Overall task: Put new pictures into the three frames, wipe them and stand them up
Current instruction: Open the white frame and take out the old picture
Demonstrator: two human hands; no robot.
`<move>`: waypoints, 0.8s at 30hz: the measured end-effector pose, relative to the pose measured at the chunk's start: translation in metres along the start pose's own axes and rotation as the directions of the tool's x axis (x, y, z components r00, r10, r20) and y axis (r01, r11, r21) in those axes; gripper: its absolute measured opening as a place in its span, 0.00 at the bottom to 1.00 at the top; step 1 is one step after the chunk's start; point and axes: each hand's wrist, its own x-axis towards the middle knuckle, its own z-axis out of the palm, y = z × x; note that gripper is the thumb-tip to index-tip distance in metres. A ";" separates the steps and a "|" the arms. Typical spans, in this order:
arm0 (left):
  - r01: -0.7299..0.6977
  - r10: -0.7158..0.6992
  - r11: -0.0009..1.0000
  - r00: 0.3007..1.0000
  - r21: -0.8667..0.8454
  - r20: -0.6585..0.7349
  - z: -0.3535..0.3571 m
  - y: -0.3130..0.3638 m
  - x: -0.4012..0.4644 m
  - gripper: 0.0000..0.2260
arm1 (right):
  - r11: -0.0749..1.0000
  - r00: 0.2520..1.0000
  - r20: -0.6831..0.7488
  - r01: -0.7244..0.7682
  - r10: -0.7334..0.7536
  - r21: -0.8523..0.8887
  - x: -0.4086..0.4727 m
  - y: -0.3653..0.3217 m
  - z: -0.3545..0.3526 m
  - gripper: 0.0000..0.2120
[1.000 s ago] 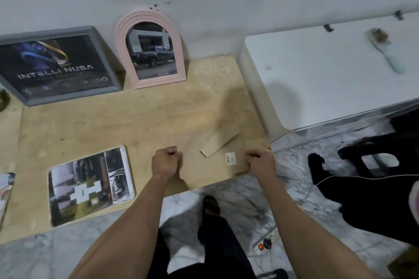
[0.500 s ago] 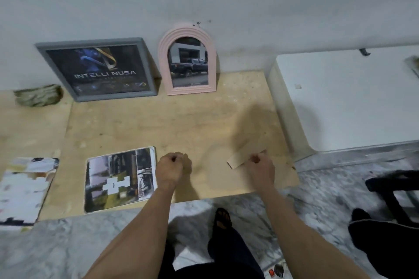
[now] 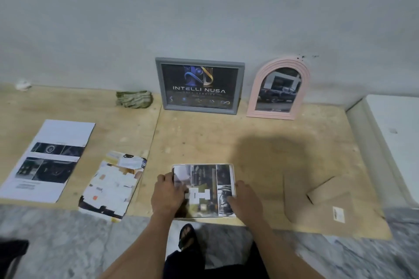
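Note:
A grey rectangular frame (image 3: 199, 86) with a dark logo picture and a pink arched frame (image 3: 280, 92) with a truck photo stand against the wall. A picture print (image 3: 204, 179) lies flat near the front edge of the plywood board (image 3: 226, 140). My left hand (image 3: 166, 195) grips its left edge. My right hand (image 3: 246, 198) rests on its lower right corner. The brown cardboard back panel (image 3: 328, 208) with its fold-out stand lies flat to the right, apart from both hands.
A folded green cloth (image 3: 133, 98) lies by the wall, left of the grey frame. A white printed sheet (image 3: 47, 161) and a cut-up print (image 3: 113, 184) lie at the left. A white cabinet (image 3: 394, 133) borders the board on the right. Marble floor lies below the front edge.
Both hands left the cardboard back panel at the right and moved left onto the picture print. My view swung left, bringing the cloth and loose sheets into sight.

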 end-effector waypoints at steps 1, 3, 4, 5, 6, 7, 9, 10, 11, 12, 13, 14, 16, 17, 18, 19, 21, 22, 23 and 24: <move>-0.022 0.021 1.000 1.000 0.020 0.017 0.000 -0.004 0.002 0.21 | 1.000 1.000 -0.027 -0.008 0.008 -0.003 -0.001 -0.003 0.006 0.15; -0.057 0.055 0.997 0.998 0.044 0.039 0.002 -0.010 0.004 0.25 | 0.999 0.996 -0.093 -0.021 0.017 -0.038 -0.005 -0.009 0.014 0.16; -0.083 0.079 0.994 0.996 0.075 0.049 0.003 -0.013 0.005 0.27 | 0.998 0.992 -0.121 -0.032 0.026 -0.048 -0.006 -0.011 0.018 0.17; -0.115 0.108 0.985 0.992 0.131 0.058 0.002 -0.016 0.005 0.29 | 0.998 0.989 -0.144 -0.041 0.035 -0.040 -0.008 -0.012 0.021 0.18; -0.148 0.137 0.970 0.988 0.191 0.070 0.003 -0.018 0.005 0.30 | 0.998 0.986 -0.160 -0.050 0.045 -0.028 -0.009 -0.013 0.023 0.19; -0.172 0.157 0.955 0.984 0.240 0.081 0.003 -0.022 0.005 0.31 | 0.998 0.984 -0.173 -0.055 0.050 -0.026 -0.010 -0.015 0.026 0.19; -0.195 0.171 0.934 0.980 0.301 0.104 0.003 -0.024 0.007 0.34 | 0.998 0.981 -0.189 -0.062 0.055 -0.033 -0.011 -0.016 0.030 0.19; -0.199 0.172 0.930 0.979 0.309 0.112 0.003 -0.024 0.007 0.36 | 0.998 0.979 -0.199 -0.059 0.052 -0.033 -0.012 -0.017 0.031 0.20; -0.195 0.166 0.933 0.979 0.304 0.117 0.005 -0.023 0.008 0.38 | 0.998 0.977 -0.208 -0.055 0.047 -0.035 -0.012 -0.017 0.031 0.20; -0.184 0.155 0.939 0.981 0.290 0.120 0.005 -0.022 0.009 0.39 | 0.998 0.977 -0.210 -0.055 0.046 -0.037 -0.012 -0.018 0.032 0.20; -0.171 0.143 0.946 0.982 0.277 0.120 0.006 -0.020 0.011 0.40 | 0.998 0.977 -0.210 -0.055 0.045 -0.040 -0.012 -0.018 0.032 0.20; -0.162 0.134 0.951 0.984 0.265 0.121 0.007 -0.019 0.013 0.41 | 0.998 0.978 -0.206 -0.053 0.043 -0.044 -0.012 -0.018 0.032 0.21; -0.148 0.120 0.957 0.985 0.249 0.125 0.006 -0.015 0.016 0.42 | 0.998 0.980 -0.195 -0.045 0.035 -0.045 -0.011 -0.017 0.031 0.22; -0.137 0.111 0.963 0.986 0.232 0.123 0.006 -0.013 0.019 0.41 | 0.998 0.981 -0.189 -0.044 0.036 -0.039 -0.010 -0.017 0.030 0.22; -0.120 0.099 0.971 0.989 0.206 0.110 0.006 -0.011 0.021 0.39 | 0.998 0.983 -0.181 -0.046 0.039 -0.032 -0.009 -0.015 0.029 0.21; -0.102 0.087 0.978 0.992 0.181 0.089 0.006 -0.009 0.023 0.35 | 0.998 0.983 -0.176 -0.048 0.042 -0.028 -0.009 -0.014 0.028 0.21; -0.110 0.110 0.980 0.994 0.164 0.008 0.006 -0.005 0.022 0.27 | 0.998 0.984 -0.174 -0.043 0.036 -0.034 -0.008 -0.012 0.027 0.21; -0.144 0.155 0.974 0.986 0.177 -0.054 0.007 -0.004 0.021 0.23 | 0.999 0.985 -0.168 -0.033 0.026 -0.038 -0.007 -0.010 0.026 0.21; -0.181 0.202 0.966 0.974 0.182 -0.102 0.008 -0.003 0.019 0.20 | 0.999 0.986 -0.165 -0.020 0.014 -0.038 -0.007 -0.010 0.025 0.21; -0.195 0.223 0.965 0.962 0.173 -0.157 0.006 0.000 0.015 0.17 | 0.999 0.988 -0.155 -0.007 0.002 -0.037 -0.007 -0.009 0.024 0.21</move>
